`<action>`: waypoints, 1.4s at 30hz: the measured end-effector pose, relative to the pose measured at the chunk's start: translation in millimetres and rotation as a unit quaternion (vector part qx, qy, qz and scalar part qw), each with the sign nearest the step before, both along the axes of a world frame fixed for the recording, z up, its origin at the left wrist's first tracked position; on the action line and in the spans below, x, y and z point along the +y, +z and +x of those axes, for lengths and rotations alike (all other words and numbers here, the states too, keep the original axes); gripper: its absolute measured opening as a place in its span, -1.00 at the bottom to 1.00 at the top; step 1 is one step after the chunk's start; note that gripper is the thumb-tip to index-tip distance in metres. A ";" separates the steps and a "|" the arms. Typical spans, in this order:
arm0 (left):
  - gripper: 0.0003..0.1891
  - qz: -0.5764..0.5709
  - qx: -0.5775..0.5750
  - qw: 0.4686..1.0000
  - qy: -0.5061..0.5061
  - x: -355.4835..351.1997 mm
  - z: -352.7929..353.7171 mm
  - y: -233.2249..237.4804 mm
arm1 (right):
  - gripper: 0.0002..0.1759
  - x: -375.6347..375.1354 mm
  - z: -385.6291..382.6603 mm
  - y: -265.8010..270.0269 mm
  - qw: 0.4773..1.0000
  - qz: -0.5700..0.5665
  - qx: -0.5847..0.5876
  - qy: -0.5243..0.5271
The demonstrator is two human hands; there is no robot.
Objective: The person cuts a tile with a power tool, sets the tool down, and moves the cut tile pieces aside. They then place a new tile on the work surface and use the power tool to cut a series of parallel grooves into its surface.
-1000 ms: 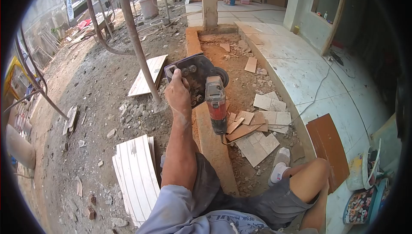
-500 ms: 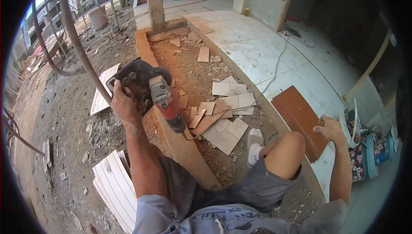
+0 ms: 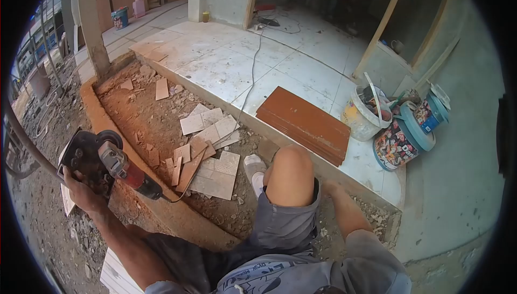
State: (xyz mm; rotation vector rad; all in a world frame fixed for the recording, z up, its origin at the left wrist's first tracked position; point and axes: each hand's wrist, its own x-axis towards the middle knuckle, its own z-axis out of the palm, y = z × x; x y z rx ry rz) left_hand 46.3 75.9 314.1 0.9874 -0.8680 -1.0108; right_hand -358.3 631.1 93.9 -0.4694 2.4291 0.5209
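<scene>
My left hand (image 3: 86, 192) grips the edge of a dark metal base plate (image 3: 81, 156) fixed to a red and grey angle grinder (image 3: 128, 171). The grinder lies tilted, its disc end up and its cord end down, over a low orange-dusted kerb (image 3: 97, 113). My right hand (image 3: 333, 189) is down beside my raised knee, close to the step edge, its fingers mostly hidden. Just beyond it, a stack of brown tiles (image 3: 307, 124) lies on the white tiled floor (image 3: 215, 59).
Broken tile pieces (image 3: 215, 173) cover the dirt bed by my foot. A grey cord (image 3: 252, 73) crosses the tiled floor. On the right stand a white bucket (image 3: 361, 113) and printed paint buckets (image 3: 396, 146). White panels (image 3: 119, 272) lie at lower left; a post (image 3: 89, 22) rises behind.
My view has swung to the right. My right hand has dropped from above the brown tiles to beside my knee. My left hand keeps its hold on the grinder's plate.
</scene>
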 end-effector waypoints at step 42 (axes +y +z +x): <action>-0.55 0.041 -0.056 0.997 0.036 -0.4 -12.4 2.6 | -0.43 58.5 -31.8 -41.2 0.756 -0.327 0.276 -0.495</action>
